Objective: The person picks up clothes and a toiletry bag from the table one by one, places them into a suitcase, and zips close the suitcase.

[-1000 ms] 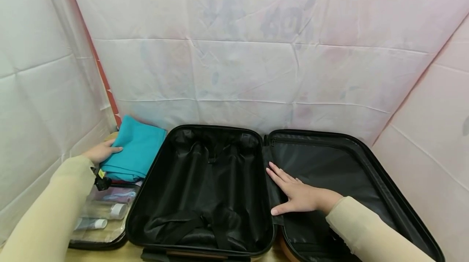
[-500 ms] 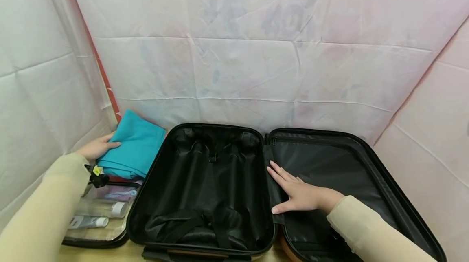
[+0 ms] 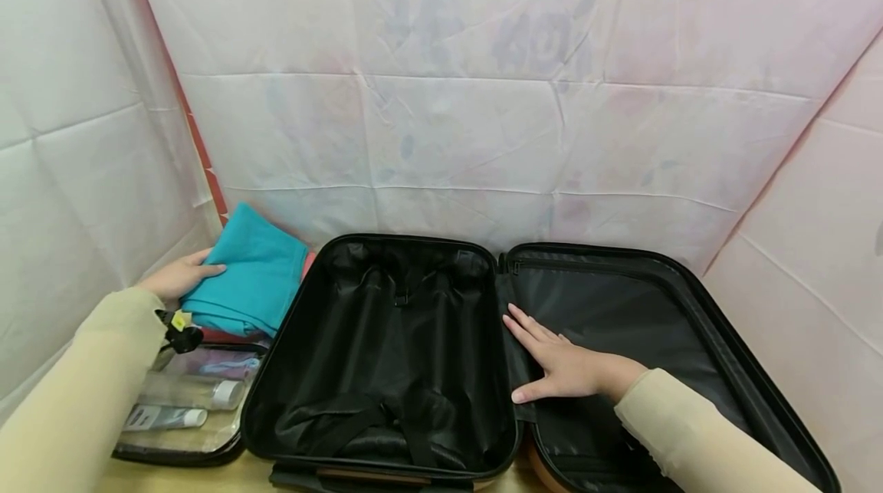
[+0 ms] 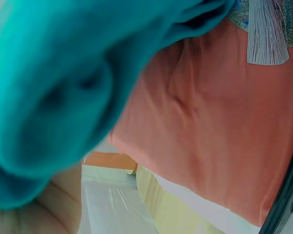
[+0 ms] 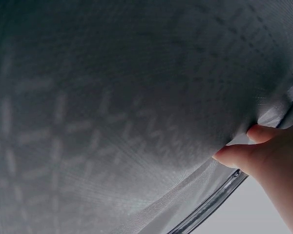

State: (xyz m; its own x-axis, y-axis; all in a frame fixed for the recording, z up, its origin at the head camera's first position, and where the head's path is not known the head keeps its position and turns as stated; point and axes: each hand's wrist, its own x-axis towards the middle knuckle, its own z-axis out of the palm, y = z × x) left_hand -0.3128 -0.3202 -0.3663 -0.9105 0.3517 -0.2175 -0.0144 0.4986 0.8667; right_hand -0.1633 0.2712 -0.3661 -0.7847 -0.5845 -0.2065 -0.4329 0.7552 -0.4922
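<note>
At the far left of the head view, my left hand (image 3: pixel 178 277) grips the left edge of a folded teal cloth (image 3: pixel 250 274), thumb on top and the other fingers hidden beneath. The left wrist view shows the teal cloth raised over a folded coral cloth (image 4: pixel 210 122); a pale tassel (image 4: pixel 267 36) is at that view's top. My right hand (image 3: pixel 566 366) rests with fingers spread on the black lining near the hinge of an open suitcase (image 3: pixel 386 347). In the right wrist view, part of the right hand (image 5: pixel 268 156) touches dark, sheer fabric.
Left of the suitcase lies a clear pouch with black edging (image 3: pixel 207 453). It holds a clear bottle with a white cap (image 3: pixel 193 391), a white-capped tube (image 3: pixel 165 418) and something purple. White sheets (image 3: pixel 455 133) hang close behind and on both sides.
My left hand has moved slightly left, raising the teal cloth's near-left side; more coral cloth shows at its right edge. The right hand has stayed in place.
</note>
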